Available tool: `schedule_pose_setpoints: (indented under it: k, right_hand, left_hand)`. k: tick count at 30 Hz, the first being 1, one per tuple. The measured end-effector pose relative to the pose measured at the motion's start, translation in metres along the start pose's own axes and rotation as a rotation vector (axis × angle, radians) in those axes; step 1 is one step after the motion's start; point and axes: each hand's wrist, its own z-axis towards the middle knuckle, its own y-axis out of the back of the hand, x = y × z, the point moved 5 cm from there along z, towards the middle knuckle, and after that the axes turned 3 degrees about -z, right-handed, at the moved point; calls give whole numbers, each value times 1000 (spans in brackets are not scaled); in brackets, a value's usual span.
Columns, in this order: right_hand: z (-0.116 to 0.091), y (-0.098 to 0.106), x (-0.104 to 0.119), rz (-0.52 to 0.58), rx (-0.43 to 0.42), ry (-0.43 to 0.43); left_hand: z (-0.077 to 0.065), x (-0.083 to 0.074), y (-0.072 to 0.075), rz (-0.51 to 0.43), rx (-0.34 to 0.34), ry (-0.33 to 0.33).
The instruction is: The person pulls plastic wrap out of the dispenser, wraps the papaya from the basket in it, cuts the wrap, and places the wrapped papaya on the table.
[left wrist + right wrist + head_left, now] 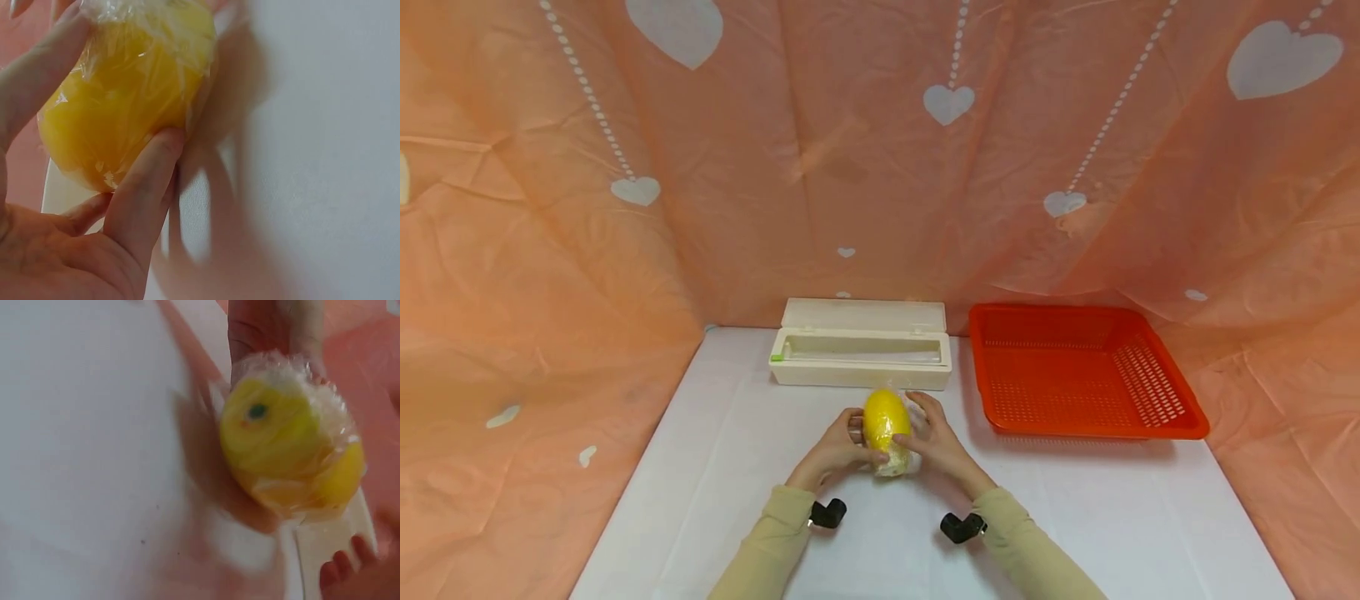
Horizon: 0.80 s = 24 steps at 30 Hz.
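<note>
A yellow oval fruit [886, 417], wrapped in clear cling film, is held between both hands over the front middle of the table. My left hand [833, 450] grips it from the left, thumb across its lower part, fingers behind. In the left wrist view, the left fingers [134, 194] press against the film-covered fruit [125, 106]. From the right side, my right hand [942, 442] holds it with the thumb on its front and the fingers bent round the film. The right wrist view, slightly blurred, shows a dark green spot on the end of the fruit [269, 437].
Behind the hands stands a cream cling film box [861, 373], lid raised, with a roll inside and a green piece at its left end. An orange-red plastic basket [1187, 421] sits to the right. A peach curtain with white hearts hangs behind the white table [715, 467].
</note>
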Motion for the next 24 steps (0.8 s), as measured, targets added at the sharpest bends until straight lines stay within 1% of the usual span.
schedule_pose_setpoints:
  k: [2,3,4,6,10,12,14,16,19,22,24]
  right_hand:
    - [-1,3,-11,-14,-86,-64]
    - [-1,3,-16,-23,-114,-92]
    - [-3,2,-21,-54,-136,-129]
    - [-6,-2,-20,-94,-134,-161]
    - [-6,-7,-16,-175,-119,-117]
    - [-5,-7,-15,-183,-121,-105]
    - [-3,-5,-17,-181,-99,-102]
    - [0,-3,-19,-190,-46,-100]
    - [7,1,-20,-206,67,-67]
    - [15,6,-19,-215,170,-40]
    - [20,10,-19,-208,222,-40]
  left_hand:
    - [0,0,-2,-7,-3,-9]
    - [1,1,-3,-11,-5,-11]
    - [0,2,-4,-13,-12,-7]
    - [0,3,-4,-24,-26,-9]
    - [-3,3,-5,-38,-32,-16]
    - [-6,3,-4,-66,-15,-13]
    - [-10,4,0,-124,4,8]
    - [-14,5,8,-181,-9,35]
    - [-17,2,30,-263,-86,65]
    - [-15,-8,56,-282,-178,40]
    - [-10,-19,71,-261,-199,-4]
